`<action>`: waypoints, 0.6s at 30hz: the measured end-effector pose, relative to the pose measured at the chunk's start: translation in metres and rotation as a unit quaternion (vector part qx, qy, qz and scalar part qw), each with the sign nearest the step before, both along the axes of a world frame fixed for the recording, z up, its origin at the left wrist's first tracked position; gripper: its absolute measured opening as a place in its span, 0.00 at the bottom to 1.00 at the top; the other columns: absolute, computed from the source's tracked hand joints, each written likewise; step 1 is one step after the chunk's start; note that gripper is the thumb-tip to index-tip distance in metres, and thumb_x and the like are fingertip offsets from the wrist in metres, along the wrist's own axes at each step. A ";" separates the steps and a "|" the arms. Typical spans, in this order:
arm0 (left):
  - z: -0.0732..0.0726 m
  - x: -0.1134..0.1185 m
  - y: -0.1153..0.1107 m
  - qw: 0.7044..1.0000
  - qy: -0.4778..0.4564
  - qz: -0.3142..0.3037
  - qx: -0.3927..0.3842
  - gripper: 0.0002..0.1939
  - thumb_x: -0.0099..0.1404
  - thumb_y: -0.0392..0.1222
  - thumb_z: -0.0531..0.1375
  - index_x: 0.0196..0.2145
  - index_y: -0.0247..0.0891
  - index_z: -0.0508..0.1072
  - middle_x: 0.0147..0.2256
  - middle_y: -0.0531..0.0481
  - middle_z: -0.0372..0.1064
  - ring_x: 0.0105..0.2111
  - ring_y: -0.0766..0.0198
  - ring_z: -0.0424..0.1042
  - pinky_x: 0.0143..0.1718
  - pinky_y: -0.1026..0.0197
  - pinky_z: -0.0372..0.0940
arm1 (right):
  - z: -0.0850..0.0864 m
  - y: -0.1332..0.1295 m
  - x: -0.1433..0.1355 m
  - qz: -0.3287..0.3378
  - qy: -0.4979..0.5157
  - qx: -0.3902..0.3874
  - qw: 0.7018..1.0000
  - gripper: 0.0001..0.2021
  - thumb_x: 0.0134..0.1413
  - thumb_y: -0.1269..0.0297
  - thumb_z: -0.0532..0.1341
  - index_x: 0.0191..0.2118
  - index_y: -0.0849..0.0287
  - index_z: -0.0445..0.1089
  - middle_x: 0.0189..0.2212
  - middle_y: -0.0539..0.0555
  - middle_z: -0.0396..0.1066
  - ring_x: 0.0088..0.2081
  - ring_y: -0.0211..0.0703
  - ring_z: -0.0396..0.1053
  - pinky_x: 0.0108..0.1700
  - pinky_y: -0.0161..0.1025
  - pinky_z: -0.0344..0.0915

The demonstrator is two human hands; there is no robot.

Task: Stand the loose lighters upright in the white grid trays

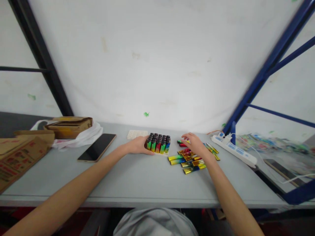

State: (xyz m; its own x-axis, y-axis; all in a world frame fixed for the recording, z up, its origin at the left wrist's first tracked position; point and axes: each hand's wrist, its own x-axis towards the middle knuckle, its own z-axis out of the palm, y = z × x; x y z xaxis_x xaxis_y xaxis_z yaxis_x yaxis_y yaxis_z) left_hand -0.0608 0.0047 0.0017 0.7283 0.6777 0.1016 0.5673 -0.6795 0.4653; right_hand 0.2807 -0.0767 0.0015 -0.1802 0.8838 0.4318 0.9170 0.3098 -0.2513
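A block of slim, shiny, colourful pieces with black tops (158,144), which look like lighters, stands upright in tight rows on a pale base. My left hand (140,145) is wrapped round the block's left side, thumb along the front and fingers behind. To the right, my right hand (193,143) hovers over a loose pile of similar flat, shiny pieces (189,159) in gold, green, red and blue. Its fingers are loosely bent and apart, with nothing visible in them. By its fingertips lies a red and green piece (182,143).
A white plate with holes (137,134) lies behind my left hand. On the left are a dark phone (97,147), a white plastic bag (94,132) and cardboard boxes (71,127). A power strip (235,150) and blue frame post (261,75) bound the right. A wall rises behind.
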 end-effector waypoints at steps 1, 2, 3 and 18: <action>0.000 0.000 0.000 1.000 0.001 -0.002 0.001 0.43 0.49 0.69 0.68 0.55 0.41 0.69 0.49 0.44 0.78 0.47 0.45 0.76 0.45 0.55 0.69 | -0.005 0.002 0.007 -0.007 -0.012 -0.008 1.000 0.13 0.65 0.61 0.60 0.50 0.63 0.75 0.46 0.63 0.75 0.49 0.50 0.72 0.55 0.46 0.64; 0.000 0.000 0.000 1.000 0.002 -0.002 0.001 0.43 0.49 0.69 0.68 0.55 0.41 0.69 0.48 0.44 0.78 0.47 0.46 0.76 0.45 0.55 0.68 | -0.009 0.005 0.012 -0.007 -0.024 -0.019 1.000 0.15 0.64 0.62 0.61 0.52 0.63 0.75 0.49 0.64 0.75 0.51 0.52 0.71 0.57 0.47 0.64; 0.000 0.000 0.000 1.000 0.005 -0.001 0.001 0.43 0.49 0.69 0.68 0.55 0.40 0.69 0.48 0.44 0.78 0.46 0.46 0.76 0.45 0.55 0.68 | -0.013 0.007 0.016 -0.001 -0.035 -0.033 0.999 0.15 0.64 0.63 0.62 0.53 0.62 0.75 0.50 0.64 0.74 0.53 0.53 0.71 0.58 0.48 0.63; -0.001 0.000 0.001 1.000 0.008 0.004 0.000 0.44 0.49 0.70 0.68 0.55 0.39 0.69 0.48 0.42 0.77 0.45 0.46 0.77 0.45 0.54 0.68 | -0.011 0.009 0.005 0.027 0.001 -0.047 0.999 0.12 0.65 0.61 0.60 0.47 0.59 0.78 0.44 0.61 0.79 0.45 0.51 0.75 0.52 0.45 0.66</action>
State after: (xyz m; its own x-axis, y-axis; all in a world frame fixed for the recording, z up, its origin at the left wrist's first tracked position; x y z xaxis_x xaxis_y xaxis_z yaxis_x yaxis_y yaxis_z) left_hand -0.0611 0.0056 0.0006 0.7251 0.6827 0.0899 0.5796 -0.6756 0.4557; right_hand 0.2860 -0.0682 -0.0097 -0.2272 0.9096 0.3479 0.8995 0.3330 -0.2831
